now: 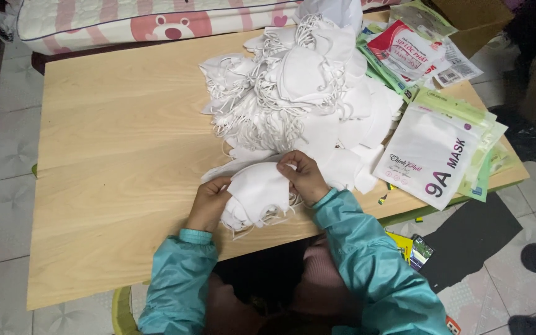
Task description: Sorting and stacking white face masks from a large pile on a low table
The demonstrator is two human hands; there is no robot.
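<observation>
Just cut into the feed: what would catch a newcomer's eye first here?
The big heap of white face masks with tangled ear loops, piled at the far middle of the wooden table. Near the front edge, the left hand and right hand grip a small mask stack; flat mask packets lie to the right.

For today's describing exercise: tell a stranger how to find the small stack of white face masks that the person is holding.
Start at the light wooden table and find the big loose heap of white masks at its far side. Come toward the near edge, where the left hand and right hand in teal sleeves meet. The small stack of masks is between them, the only masks gathered together and gripped.
</observation>
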